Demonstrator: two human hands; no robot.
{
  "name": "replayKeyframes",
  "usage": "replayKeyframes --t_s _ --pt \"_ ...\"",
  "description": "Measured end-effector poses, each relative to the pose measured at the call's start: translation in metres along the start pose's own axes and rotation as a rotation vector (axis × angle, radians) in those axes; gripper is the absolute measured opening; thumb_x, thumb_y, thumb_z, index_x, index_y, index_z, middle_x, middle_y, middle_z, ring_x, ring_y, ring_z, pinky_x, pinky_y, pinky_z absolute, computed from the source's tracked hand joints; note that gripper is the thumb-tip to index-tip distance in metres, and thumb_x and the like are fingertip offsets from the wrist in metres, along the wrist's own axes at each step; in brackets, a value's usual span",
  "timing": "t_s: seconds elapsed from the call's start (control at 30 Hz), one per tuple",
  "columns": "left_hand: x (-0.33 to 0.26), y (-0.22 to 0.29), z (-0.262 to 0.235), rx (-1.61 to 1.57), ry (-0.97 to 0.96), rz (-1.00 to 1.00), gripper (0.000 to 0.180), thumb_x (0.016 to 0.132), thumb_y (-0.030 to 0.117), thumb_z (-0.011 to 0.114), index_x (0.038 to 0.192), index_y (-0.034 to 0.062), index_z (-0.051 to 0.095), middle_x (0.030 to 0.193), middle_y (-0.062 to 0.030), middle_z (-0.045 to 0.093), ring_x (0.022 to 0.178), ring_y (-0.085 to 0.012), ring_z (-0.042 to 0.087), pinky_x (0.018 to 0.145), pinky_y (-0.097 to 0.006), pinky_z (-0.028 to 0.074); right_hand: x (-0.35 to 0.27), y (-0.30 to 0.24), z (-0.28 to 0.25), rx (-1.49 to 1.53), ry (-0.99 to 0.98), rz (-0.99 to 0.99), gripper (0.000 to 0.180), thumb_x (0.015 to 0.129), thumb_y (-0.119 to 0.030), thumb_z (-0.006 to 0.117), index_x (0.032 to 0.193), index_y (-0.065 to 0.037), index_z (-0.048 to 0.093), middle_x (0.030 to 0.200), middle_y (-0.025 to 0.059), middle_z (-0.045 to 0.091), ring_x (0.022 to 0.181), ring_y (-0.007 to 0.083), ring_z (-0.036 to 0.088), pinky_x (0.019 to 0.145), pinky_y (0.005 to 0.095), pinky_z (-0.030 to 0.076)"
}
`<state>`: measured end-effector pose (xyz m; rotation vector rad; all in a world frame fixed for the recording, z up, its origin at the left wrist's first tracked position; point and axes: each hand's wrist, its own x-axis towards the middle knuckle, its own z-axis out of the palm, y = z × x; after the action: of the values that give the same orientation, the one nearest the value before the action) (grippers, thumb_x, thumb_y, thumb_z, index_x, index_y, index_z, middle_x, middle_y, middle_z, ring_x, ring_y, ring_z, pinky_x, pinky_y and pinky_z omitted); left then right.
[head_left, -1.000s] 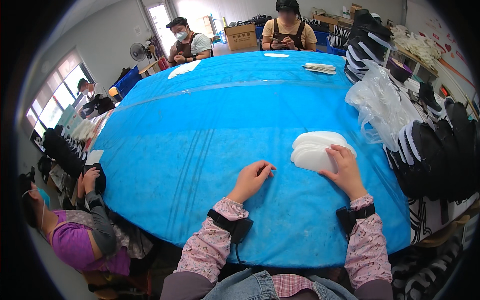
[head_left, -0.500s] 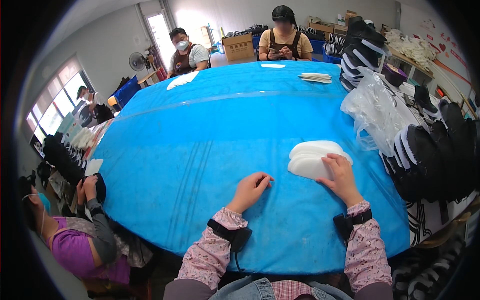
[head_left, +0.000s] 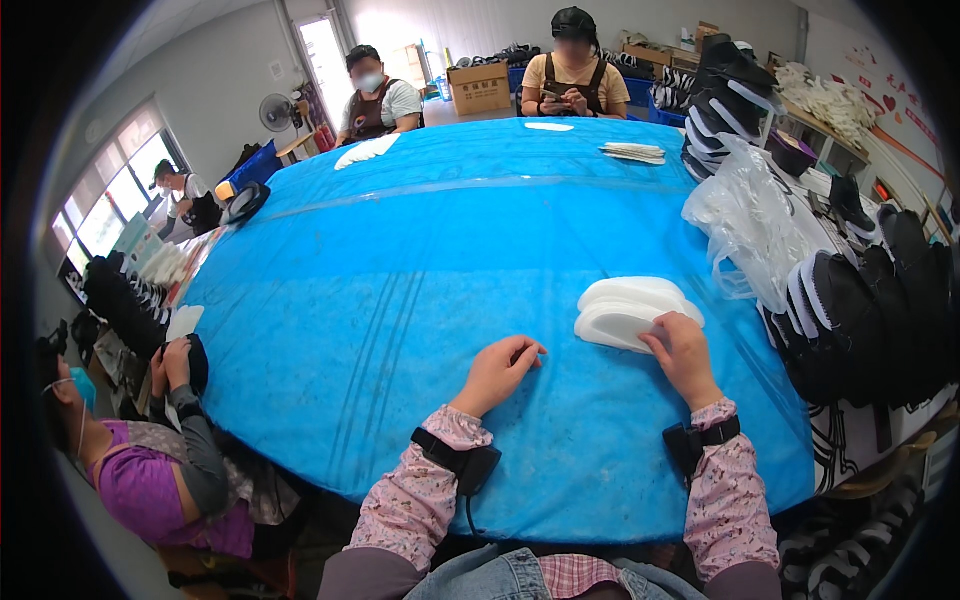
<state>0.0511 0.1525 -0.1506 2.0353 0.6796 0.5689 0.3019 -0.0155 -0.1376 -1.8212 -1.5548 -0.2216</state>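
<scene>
A small stack of white insoles (head_left: 640, 291) lies on the blue-covered table in front of me, to the right. My right hand (head_left: 680, 349) pinches the edge of the top insole (head_left: 615, 325) between thumb and fingers; that insole looks slightly tilted against those under it. Left of the stack, my left hand (head_left: 498, 374) hovers over or rests on the blue cover (head_left: 440, 240) with its fingers curled in. A dark spot shows between thumb and fingers, and I cannot make out whether it is a thing or shadow.
Black shoes (head_left: 850, 320) and a clear plastic bag (head_left: 745, 225) crowd the right edge, with stacked shoes (head_left: 725, 100) behind. More insoles (head_left: 633, 152) lie at the far side. Co-workers sit around the table: one at left holding a black shoe (head_left: 198, 365), two across.
My right fingers have closed on the top insole, and its near edge has shifted a little. The left hand has barely moved. At far left, a co-worker's dark round item has moved toward the table.
</scene>
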Motion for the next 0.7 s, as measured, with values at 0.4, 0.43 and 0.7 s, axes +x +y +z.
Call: replayKeyframes --t_s 0.4,0.43,0.7 --pt "-0.001 0.003 -0.002 0.008 -0.005 0.006 0.023 0.093 0.021 0.050 0.098 0.0048 0.066 0.080 -0.0044 0.066 0.074 -0.0119 0.060 0.067 -0.027 0.046 0.002 -0.004 0.000 -0.118 0.125 -0.016 0.052 0.073 -0.029 0.074 0.115 -0.005 0.056 0.120 0.0151 0.051 0.111 0.0334 0.047 0.095 0.0437 0.037" --pt "0.000 0.002 -0.002 -0.001 -0.005 0.010 0.023 0.093 0.021 0.050 0.098 0.0048 0.066 0.080 -0.0045 0.066 0.074 -0.0121 0.060 0.067 -0.027 0.046 0.003 -0.007 -0.002 -0.104 0.042 -0.024 0.055 0.070 -0.029 0.076 0.116 -0.005 0.055 0.121 0.0150 0.050 0.112 0.0329 0.047 0.096 0.0431 0.037" --pt "0.000 0.002 -0.003 0.031 -0.006 0.015 0.023 0.094 0.021 0.050 0.098 0.0047 0.066 0.081 -0.0050 0.066 0.075 -0.0124 0.061 0.067 -0.027 0.046 0.005 -0.007 0.000 -0.090 0.068 -0.048 0.049 0.066 -0.020 0.078 0.108 -0.007 0.057 0.117 0.0121 0.052 0.106 0.0325 0.049 0.092 0.0412 0.039"
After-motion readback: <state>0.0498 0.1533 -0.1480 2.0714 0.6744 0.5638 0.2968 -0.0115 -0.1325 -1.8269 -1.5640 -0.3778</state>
